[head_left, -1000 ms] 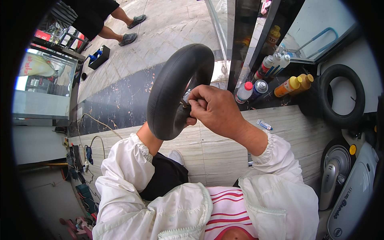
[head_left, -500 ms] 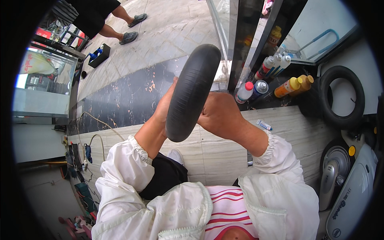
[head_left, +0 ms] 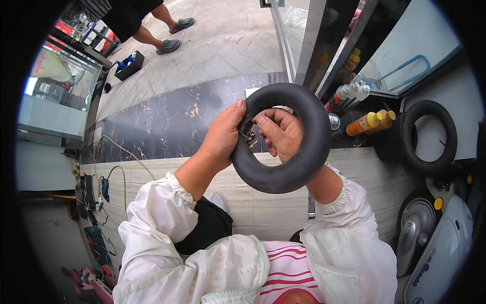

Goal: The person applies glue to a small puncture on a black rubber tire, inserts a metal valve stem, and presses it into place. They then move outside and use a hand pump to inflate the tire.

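A black rubber inner tube (head_left: 319, 126) is held up in front of me, its ring turned toward the view. My left hand (head_left: 224, 133) grips its left side, thumb on top. A small brass-coloured valve stem (head_left: 250, 136) sticks out from the inner left edge, just beside that hand. My right hand (head_left: 281, 130) shows through the ring's hole, its wrist behind the tube. Its thumb and forefinger come together close to the valve; whatever is between them is too small to make out. The other right fingers are curled.
Yellow-capped bottles (head_left: 365, 123) and white-topped bottles (head_left: 349, 95) stand at the right by the glass door. Another black tube (head_left: 452, 133) leans on the right wall, above a grey scooter (head_left: 439, 253). A cable (head_left: 123, 152) lies leftward. A person's legs (head_left: 152, 35) are outside, near a black box (head_left: 130, 66).
The inner tube has turned from edge-on to show its open ring and has come lower. My right hand has shifted from the tube's outer side to inside the hole, near the valve.
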`<state>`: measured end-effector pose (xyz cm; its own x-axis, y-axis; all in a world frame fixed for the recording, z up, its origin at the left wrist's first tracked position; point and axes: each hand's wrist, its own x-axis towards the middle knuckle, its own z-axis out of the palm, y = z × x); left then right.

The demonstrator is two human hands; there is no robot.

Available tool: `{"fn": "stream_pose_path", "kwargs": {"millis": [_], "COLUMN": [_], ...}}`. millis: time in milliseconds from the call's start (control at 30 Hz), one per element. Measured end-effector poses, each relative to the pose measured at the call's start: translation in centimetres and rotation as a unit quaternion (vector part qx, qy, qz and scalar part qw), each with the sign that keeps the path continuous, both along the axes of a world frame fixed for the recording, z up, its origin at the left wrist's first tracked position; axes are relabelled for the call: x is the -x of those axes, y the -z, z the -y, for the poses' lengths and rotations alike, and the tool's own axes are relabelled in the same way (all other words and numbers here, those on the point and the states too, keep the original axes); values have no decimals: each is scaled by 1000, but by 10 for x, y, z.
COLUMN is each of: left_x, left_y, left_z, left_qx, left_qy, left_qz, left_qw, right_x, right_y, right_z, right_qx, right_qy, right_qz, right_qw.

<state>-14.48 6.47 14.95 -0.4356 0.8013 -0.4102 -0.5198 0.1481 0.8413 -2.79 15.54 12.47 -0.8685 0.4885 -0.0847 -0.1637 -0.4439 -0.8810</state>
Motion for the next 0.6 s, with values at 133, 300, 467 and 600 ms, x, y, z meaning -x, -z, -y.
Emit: {"fn": "stream_pose_path", "kwargs": {"millis": [133,300,467,600], "left_x": [2,16,23,13], "left_y": [-1,3,15,6], "left_z": [2,11,12,7], "left_qx": [-31,-42,-47,0], "left_qy": [-9,33,63,53], "left_qz": [17,63,151,71], "left_qw": [999,997,985,996], "right_x": [4,3,7,10], "right_y": [7,8,12,22], "right_z": [1,-6,-6,2], "right_qx": [-10,71,-128,-144], "right_qy": [5,-19,78,122], "right_qz": [30,-13,-22,17], "right_qw": [999,997,988,982]}}
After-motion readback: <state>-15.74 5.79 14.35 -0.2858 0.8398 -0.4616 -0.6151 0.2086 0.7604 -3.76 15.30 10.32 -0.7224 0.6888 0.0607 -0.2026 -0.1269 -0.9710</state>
